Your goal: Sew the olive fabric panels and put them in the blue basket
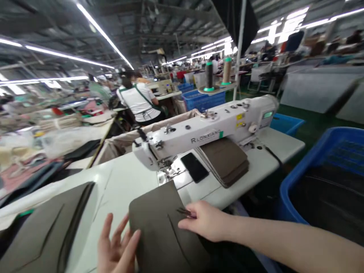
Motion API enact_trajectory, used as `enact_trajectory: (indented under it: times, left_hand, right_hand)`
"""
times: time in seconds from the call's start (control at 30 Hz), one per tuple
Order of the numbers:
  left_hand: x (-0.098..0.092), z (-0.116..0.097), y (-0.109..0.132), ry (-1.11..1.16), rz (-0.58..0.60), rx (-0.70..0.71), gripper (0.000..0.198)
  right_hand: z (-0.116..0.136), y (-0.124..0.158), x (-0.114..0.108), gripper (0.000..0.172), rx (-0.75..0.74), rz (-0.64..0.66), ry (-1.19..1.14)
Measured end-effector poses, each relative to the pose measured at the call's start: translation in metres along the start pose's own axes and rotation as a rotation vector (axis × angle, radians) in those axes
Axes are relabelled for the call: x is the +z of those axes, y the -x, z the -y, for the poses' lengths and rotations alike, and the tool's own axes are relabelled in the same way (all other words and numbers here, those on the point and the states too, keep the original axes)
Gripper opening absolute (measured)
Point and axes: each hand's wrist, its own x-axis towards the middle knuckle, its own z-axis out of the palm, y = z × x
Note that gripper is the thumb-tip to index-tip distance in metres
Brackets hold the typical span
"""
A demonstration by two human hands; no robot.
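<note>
Panel: a dark olive-brown panel (162,227), soft and flat with rounded corners and a thin slit-like line down it, lies in front of the sewing machine (204,131) on the white desk (127,182), its lower end running past the desk edge.

Left hand (118,244): wide open, fingers spread and pointing up; its fingertips (133,239) reach the panel's left edge, with no grip.

Right hand (206,222): narrowly closed, resting on the panel's right edge and holding small dark snips (185,212), which point left across the panel.

Second panel (48,231): similar in colour and also slit, it lies on the desk well left of the sewing machine.

Stack (224,161): brown panels piled just behind the sewing machine's arm.

Phone (195,167): black, lying beside the stack, near the needle area.

Crate (321,178): blue, right of the sewing machine, holding dark material.

Co-worker (138,102): seated beyond the sewing machine, back turned.
</note>
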Motion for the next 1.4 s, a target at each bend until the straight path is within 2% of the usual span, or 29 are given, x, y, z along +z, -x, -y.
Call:
enact_trajectory:
  times: [0.03, 0.07, 0.1, 0.17, 0.23, 0.3, 0.47, 0.6, 0.67, 1.0, 1.4]
  left_hand:
    - [-0.006, 0.006, -0.006, -0.131, -0.085, 0.104, 0.072]
    - [-0.012, 0.015, -0.011, -0.308, -0.096, 0.23, 0.07]
    - [-0.017, 0.025, -0.017, -0.491, -0.032, 0.351, 0.065]
    - [-0.025, 0.046, -0.028, -0.795, 0.22, 0.527, 0.055]
    - [-0.031, 0.061, -0.038, -0.971, 0.431, 0.595, 0.054]
    - [-0.032, 0.065, -0.047, -1.056, 0.474, 0.608, 0.057]
    - [-0.024, 0.045, -0.08, -0.998, 0.566, 0.626, 0.06]
    - [-0.014, 0.038, -0.106, -0.912, 0.724, 0.67, 0.064]
    - [-0.01, 0.038, -0.112, -0.896, 0.758, 0.667, 0.068]
    - [-0.01, 0.037, -0.114, -0.883, 0.776, 0.62, 0.084]
    - [-0.007, 0.036, -0.115, -0.884, 0.791, 0.609, 0.085]
  right_hand:
    - [0.003, -0.021, 0.015, 0.032, -0.014, 0.004, 0.072]
    - [0.007, -0.038, 0.026, 0.031, -0.028, -0.002, 0.142]
    - [0.012, -0.053, 0.034, 0.032, -0.039, -0.013, 0.202]
    - [0.017, -0.075, 0.037, 0.034, -0.05, -0.053, 0.292]
    - [0.017, -0.087, 0.03, 0.031, -0.069, -0.098, 0.382]
    - [0.009, -0.095, 0.022, 0.028, -0.097, -0.117, 0.45]
    - [-0.02, -0.105, 0.018, 0.053, -0.163, -0.143, 0.617]
    - [-0.03, -0.108, 0.025, 0.052, -0.201, -0.197, 0.678]
    - [-0.031, -0.109, 0.025, 0.052, -0.208, -0.208, 0.685]
    - [-0.037, -0.112, 0.025, 0.056, -0.229, -0.174, 0.665]
    - [-0.039, -0.111, 0.026, 0.061, -0.217, -0.168, 0.647]
